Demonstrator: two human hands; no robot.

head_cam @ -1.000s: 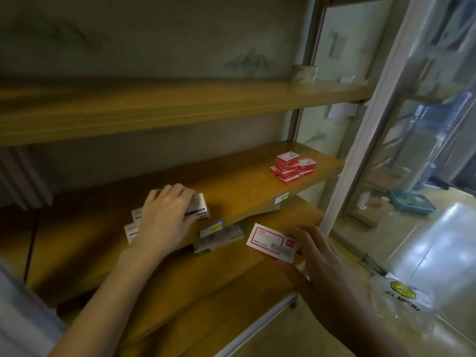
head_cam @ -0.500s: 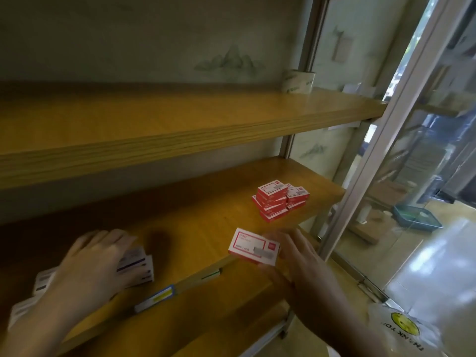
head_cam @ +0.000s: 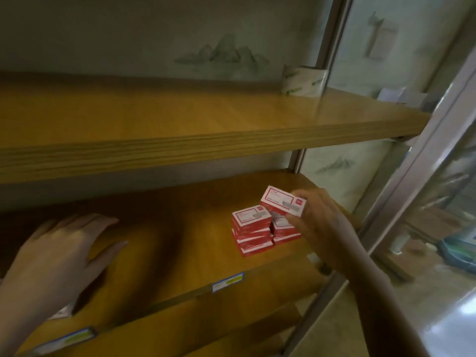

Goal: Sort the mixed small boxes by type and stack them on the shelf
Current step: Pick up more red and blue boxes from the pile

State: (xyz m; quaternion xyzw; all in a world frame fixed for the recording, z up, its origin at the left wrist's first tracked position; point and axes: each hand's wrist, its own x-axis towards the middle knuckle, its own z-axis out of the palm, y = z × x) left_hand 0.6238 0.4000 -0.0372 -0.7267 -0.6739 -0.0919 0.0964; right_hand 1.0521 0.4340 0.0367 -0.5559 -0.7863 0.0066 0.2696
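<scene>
Right hand (head_cam: 320, 217) pinches box (head_cam: 282, 201) at its 3 o'clock end, just over right of 2 red stacks (head_cam: 253, 231) on shelf (head_cam: 180, 256). Box long axis 10-to-4 o'clock. Left hand (head_cam: 60, 251) flat, fingers loose, at 9 o'clock, well apart. Right hand nearer.

Right of centre, the box (head_cam: 283, 200) and stacks (head_cam: 253, 233) are red with white panels, the shelves (head_cam: 180, 117) honey-brown with wood grain, the lower edge labels (head_cam: 228, 282) blue and yellow, the upper-right tape roll (head_cam: 304, 81) whitish with green print, and the wall (head_cam: 224, 51) pale with grey-green ink hills.
</scene>
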